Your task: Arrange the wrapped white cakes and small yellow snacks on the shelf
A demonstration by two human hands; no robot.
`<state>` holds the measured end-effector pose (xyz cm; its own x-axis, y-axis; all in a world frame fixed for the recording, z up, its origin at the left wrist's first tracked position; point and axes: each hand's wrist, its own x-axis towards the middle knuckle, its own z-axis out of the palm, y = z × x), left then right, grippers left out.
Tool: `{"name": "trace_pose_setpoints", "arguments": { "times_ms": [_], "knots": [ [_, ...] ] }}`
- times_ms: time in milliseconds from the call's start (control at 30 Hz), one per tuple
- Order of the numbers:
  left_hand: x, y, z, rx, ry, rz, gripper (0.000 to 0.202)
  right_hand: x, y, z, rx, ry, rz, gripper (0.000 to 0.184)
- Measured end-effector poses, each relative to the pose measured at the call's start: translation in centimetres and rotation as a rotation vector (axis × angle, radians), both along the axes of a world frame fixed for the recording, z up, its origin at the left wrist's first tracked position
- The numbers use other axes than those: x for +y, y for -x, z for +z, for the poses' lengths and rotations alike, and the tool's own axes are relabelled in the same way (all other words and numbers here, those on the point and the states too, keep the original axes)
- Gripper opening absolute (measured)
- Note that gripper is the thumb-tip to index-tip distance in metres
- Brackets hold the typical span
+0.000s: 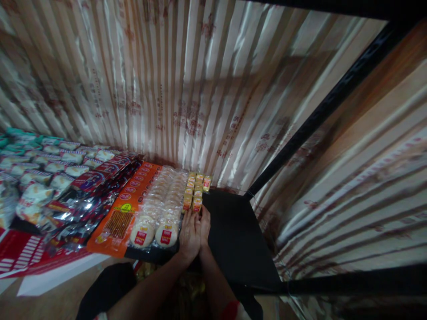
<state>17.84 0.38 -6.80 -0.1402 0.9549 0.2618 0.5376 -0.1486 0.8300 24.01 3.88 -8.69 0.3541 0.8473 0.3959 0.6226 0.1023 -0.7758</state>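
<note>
Both my hands meet on a black shelf (233,235) at the near end of two rows of small yellow snack packets (195,189). My left hand (189,235) lies with its fingers stretched toward the nearest packets, palm down. My right hand (204,224) is pressed beside it, fingertips touching the closest yellow packet. Whether either hand grips a packet is hidden by the fingers. Left of the packets run two rows of round white cakes in clear wrap (160,209).
Further left lie orange snack packs (128,206), dark foil packs (93,186) and white-and-green bags (50,164). A striped satin curtain (187,80) hangs behind and to the right. A black frame post (320,115) slants up at the right. Red-and-white shelf edging (20,258) shows at lower left.
</note>
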Motion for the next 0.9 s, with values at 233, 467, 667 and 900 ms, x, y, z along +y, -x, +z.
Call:
{"name": "trace_pose_setpoints", "arguments": {
  "times_ms": [233,467,667,900],
  "knots": [
    [0.1,0.7,0.9,0.013,0.07,-0.028,0.041,0.0,0.0,0.9,-0.076,0.063,-0.057,0.046],
    [-0.4,0.6,1.1,0.02,0.055,-0.047,0.044,0.1,-0.2,0.7,-0.025,0.061,-0.039,0.048],
    [-0.6,0.5,1.3,0.012,0.058,-0.073,0.043,0.0,-0.6,0.8,0.052,0.093,0.007,0.05],
    [-0.6,0.4,1.8,0.05,0.066,-0.08,0.045,0.1,-0.5,1.3,0.086,0.046,-0.047,0.049]
  ]
}}
